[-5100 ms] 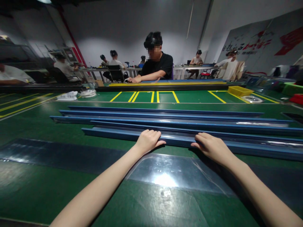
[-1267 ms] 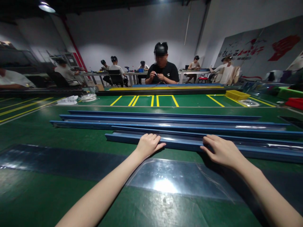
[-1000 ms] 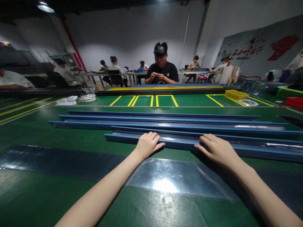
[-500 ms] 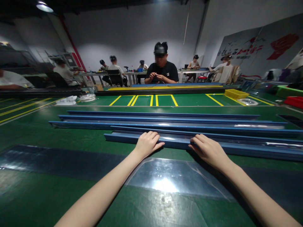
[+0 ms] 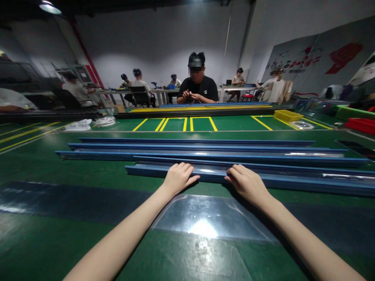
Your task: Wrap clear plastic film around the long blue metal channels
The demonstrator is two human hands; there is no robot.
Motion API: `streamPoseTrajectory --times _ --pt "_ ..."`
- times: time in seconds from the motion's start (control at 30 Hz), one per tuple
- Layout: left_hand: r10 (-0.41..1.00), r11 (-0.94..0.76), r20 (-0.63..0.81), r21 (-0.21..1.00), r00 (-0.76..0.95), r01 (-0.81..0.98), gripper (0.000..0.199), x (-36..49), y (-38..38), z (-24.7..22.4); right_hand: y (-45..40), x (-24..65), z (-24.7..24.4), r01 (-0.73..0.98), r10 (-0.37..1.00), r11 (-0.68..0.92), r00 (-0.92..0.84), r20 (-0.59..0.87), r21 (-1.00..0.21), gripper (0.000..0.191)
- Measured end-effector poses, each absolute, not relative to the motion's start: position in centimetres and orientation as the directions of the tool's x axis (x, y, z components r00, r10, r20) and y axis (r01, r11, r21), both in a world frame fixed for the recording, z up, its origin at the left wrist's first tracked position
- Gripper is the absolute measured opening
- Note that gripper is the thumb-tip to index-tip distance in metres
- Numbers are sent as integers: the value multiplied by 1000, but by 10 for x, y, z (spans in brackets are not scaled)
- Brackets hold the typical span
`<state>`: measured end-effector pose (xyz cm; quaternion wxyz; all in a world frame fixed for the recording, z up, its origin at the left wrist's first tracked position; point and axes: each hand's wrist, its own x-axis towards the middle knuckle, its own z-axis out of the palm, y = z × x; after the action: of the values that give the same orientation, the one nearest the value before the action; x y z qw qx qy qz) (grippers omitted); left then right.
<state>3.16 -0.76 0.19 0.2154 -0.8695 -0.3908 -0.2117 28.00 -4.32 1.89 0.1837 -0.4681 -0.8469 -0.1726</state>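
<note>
A long blue channel-shaped profile (image 5: 211,176) lies across the green table in front of me. My left hand (image 5: 179,178) grips its front wall, fingers hooked over the top edge and thumb against the outer face. Further right, my right hand (image 5: 246,182) holds the same wall with curled fingers; its thumb is partly hidden. Between the hands, a shiny clear surface shows inside the channel. Behind it lie more blue profiles (image 5: 205,153), roughly parallel. Nearer me, a clear plastic sheet (image 5: 202,218) reflects the light between my forearms.
A dark glossy strip (image 5: 73,199) lies on the green table (image 5: 38,242) at left. Farther back are yellow tape lines, a yellow tray (image 5: 287,116), a coiled white bundle (image 5: 105,121) and a red bin (image 5: 361,125). A person in black (image 5: 197,88) sits opposite; several others sit behind.
My right hand has slid slightly left along the profile, closer to my left hand. My left hand keeps its hold. The whole view has shifted a little.
</note>
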Motion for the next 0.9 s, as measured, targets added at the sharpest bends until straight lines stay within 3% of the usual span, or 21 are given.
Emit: streamPoseTrajectory --times 0.37,0.9 --pt "588 -596 540 -214 602 774 37 31 -8 3 -44 276 25 888 783 442 -450 431 123 21" --pt "595 -590 506 -253 625 767 44 31 -10 3 -49 317 42 942 913 323 -336 232 93 15"
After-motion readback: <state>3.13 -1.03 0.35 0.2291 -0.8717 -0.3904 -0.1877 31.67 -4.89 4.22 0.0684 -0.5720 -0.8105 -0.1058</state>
